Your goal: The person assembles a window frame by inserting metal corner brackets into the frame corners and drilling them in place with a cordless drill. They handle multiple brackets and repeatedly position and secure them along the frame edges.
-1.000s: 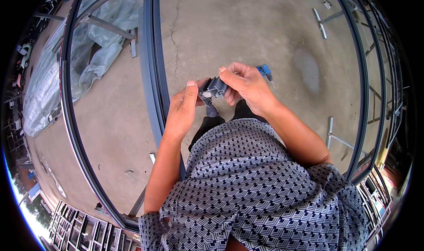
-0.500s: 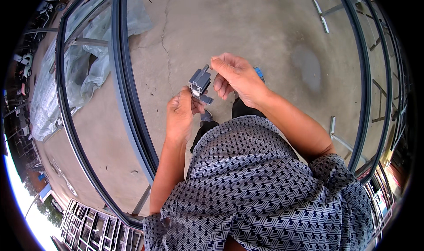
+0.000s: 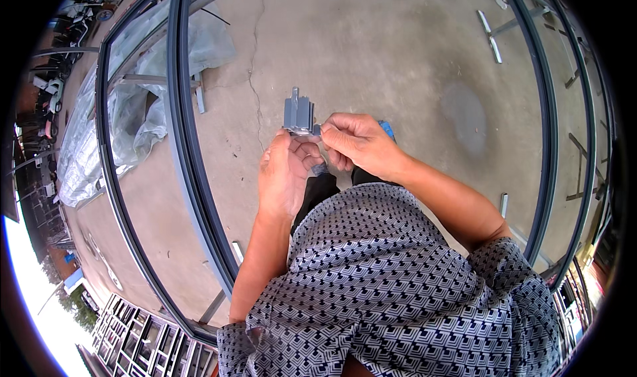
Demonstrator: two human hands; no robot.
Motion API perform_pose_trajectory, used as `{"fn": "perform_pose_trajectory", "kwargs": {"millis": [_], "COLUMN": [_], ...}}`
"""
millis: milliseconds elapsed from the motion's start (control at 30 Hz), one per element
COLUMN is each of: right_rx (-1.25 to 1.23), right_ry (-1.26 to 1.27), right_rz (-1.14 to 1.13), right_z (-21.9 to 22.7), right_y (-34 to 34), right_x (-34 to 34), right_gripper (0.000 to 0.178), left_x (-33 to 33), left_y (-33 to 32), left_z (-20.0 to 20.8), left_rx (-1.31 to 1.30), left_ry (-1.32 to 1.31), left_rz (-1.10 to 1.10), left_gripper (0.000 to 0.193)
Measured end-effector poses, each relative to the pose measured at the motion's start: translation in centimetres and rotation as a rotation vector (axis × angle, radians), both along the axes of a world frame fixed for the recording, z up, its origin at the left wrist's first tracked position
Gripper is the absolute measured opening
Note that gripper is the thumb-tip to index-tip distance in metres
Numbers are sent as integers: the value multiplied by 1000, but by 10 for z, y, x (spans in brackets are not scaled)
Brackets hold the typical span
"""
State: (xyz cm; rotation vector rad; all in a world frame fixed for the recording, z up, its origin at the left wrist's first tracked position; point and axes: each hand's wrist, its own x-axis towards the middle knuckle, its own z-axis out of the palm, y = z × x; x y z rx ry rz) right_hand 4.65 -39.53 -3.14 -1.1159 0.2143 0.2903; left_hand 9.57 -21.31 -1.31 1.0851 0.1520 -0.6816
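A small grey block (image 3: 298, 115), which looks like short offcuts of metal frame profile, is held up in front of my body. A narrow tab stands up from its far edge. My left hand (image 3: 282, 171) grips the block from below, thumb and fingers at its near edge. From the right, my right hand (image 3: 361, 145) pinches the small grey part at the block's lower right corner. Its fingers are curled and hide most of that part.
Long dark metal frames stand on my left (image 3: 186, 131) and right (image 3: 548, 125). Clear plastic sheeting (image 3: 79, 161) lies beyond the left frame. Short metal bars (image 3: 490, 35) lie at the far right. Stacked frames (image 3: 142, 334) fill the lower left. Something blue (image 3: 387, 130) shows beyond my right hand.
My right hand has moved down and left from above the block's right side to pinch its lower right corner. The block has turned in my left hand, its tab now pointing straight away.
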Motion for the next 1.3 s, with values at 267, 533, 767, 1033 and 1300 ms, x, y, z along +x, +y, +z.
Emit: {"fn": "perform_pose_trajectory", "kwargs": {"millis": [267, 533, 767, 1033, 1300], "right_rx": [33, 78, 46, 30, 66], "right_ry": [122, 124, 157, 184, 202], "right_rz": [-92, -137, -156, -152, -159], "right_z": [4, -5, -4, -4, -7], "right_y": [-19, -26, -28, -25, -27], "right_x": [0, -2, 0, -1, -4], "right_gripper": [28, 30, 32, 31, 29], "left_x": [13, 13, 6, 3, 0], "left_y": [-5, -11, -13, -9, -8], "left_z": [-11, -10, -13, -12, -13], "left_rx": [59, 72, 102, 82, 50], "left_ry": [11, -7, 14, 42, 74], "left_rz": [-119, -160, -118, -132, -160], "left_gripper": [35, 37, 35, 33, 31]}}
